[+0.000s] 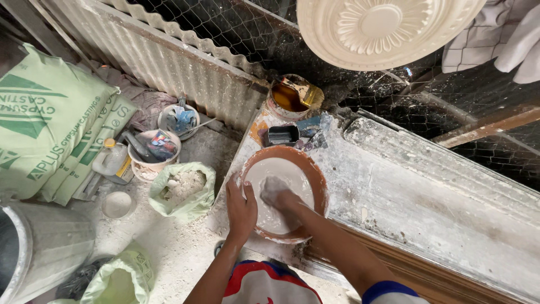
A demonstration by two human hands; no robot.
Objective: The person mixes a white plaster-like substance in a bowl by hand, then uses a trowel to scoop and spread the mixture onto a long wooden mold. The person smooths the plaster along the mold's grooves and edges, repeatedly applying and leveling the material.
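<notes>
A round terracotta-coloured bowl (315, 174) sits on a plaster-crusted workbench (427, 197), filled with white wet plaster (281, 174). My left hand (241, 208) grips the bowl's near-left rim, thumb over the edge. My right hand (277, 195) is plunged into the white mix, coated in it, so its fingers are partly hidden.
A tin of brown liquid with a brush (292, 95) and a small dark box (283, 135) stand behind the bowl. A white ornate ceiling rose (382, 28) hangs above. On the floor to the left lie green sacks (50, 124), tubs of tools (154, 147), an open bag of powder (183, 188) and a metal bucket (39, 247).
</notes>
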